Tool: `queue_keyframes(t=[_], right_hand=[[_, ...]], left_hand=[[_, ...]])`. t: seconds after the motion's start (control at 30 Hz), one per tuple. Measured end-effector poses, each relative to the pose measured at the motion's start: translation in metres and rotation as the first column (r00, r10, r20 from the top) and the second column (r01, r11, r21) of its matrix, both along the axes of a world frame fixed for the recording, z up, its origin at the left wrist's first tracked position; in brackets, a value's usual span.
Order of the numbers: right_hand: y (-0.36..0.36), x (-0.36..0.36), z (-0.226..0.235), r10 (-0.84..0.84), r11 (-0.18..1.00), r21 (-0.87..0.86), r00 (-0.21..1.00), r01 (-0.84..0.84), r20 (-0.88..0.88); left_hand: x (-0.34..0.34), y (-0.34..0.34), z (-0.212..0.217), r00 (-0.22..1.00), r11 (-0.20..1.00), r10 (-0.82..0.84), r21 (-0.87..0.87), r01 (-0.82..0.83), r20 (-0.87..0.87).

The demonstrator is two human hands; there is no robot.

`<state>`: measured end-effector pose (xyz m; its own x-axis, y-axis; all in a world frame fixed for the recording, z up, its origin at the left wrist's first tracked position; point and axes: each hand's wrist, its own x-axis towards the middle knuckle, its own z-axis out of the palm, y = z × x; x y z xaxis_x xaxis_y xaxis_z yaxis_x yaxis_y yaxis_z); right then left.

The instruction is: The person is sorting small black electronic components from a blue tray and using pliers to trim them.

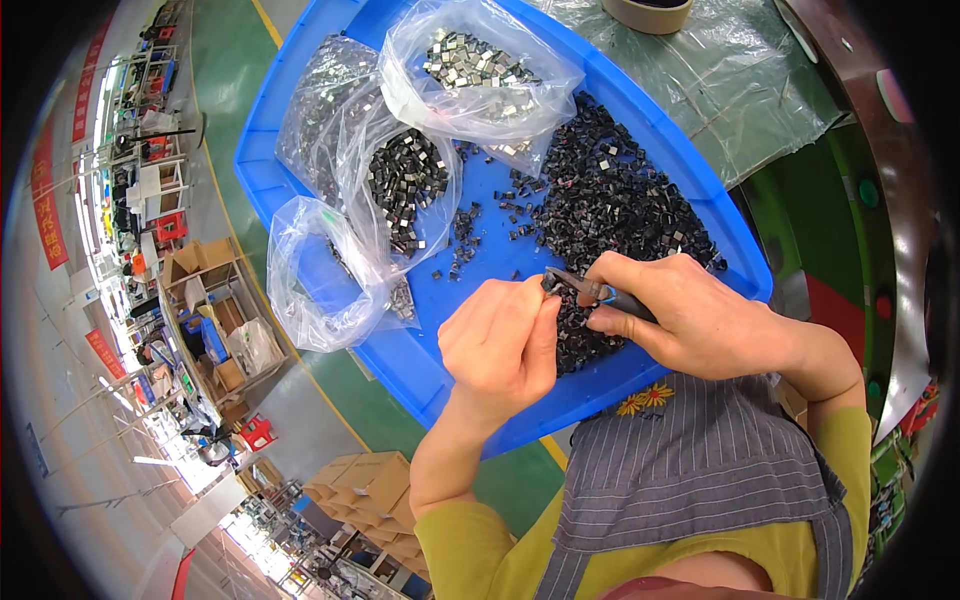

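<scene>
My right hand (690,310) is closed round the dark handles of a pair of small cutting pliers (590,290). Their jaws point left and meet a small black part (549,283). That part is pinched between the thumb and fingers of my left hand (500,340), which partly hide it. Both hands are over the near side of a blue tray (440,300). Beyond them a large heap of small black parts (620,200) covers the tray's right half.
Three clear plastic bags stand in the tray: one with silvery pieces (475,62), one with dark pieces (405,180), one nearly see-through (330,275). A roll of tape (648,12) lies on the plastic-covered table (720,80). Cardboard boxes (365,495) and shelving are farther left.
</scene>
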<state>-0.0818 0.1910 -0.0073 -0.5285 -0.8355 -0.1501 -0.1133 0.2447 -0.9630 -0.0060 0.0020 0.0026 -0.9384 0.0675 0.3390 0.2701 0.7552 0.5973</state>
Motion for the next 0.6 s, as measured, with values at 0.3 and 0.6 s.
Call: queue_keyframes(t=[0.3, 0.6], right_hand=[[0.004, 0.0, -0.001, -0.048, 0.997, 0.066, 0.998, 0.05, -0.026], [0.005, 0.001, -0.004, -0.091, 0.996, -0.026, 0.99, 0.089, -0.103]], left_hand=[[0.005, 0.005, 0.001, 0.989, 0.932, 0.077, 0.342, -0.117, 0.129], [0.006, 0.003, -0.015, 0.993, 0.967, 0.04, 0.253, -0.012, -0.107]])
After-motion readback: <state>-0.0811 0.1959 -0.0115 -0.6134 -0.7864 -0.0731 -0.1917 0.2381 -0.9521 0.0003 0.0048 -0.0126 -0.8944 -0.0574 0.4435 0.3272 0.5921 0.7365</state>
